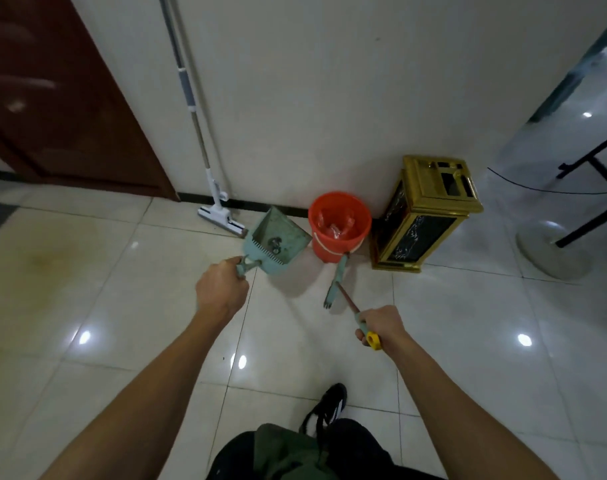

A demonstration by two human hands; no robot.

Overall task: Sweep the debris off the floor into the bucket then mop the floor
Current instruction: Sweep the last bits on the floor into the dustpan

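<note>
My left hand [222,289] grips the handle of a teal dustpan [277,240], lifted and tilted just left of the orange bucket [340,225]. Small dark debris [276,243] lies inside the pan. The bucket stands by the wall with a clear plastic liner in it. My right hand [381,325] grips the broom handle [347,297] near its yellow end cap; the broom's teal end reaches down beside the bucket's base. A white flat mop [220,216] leans against the wall to the left of the dustpan.
A gold and black bin [423,216] stands right of the bucket against the wall. A dark wooden door [63,109] is at the left. A round stand base [551,247] with black legs and a cable lies at the right. My shoe [326,407] is on the glossy tiles.
</note>
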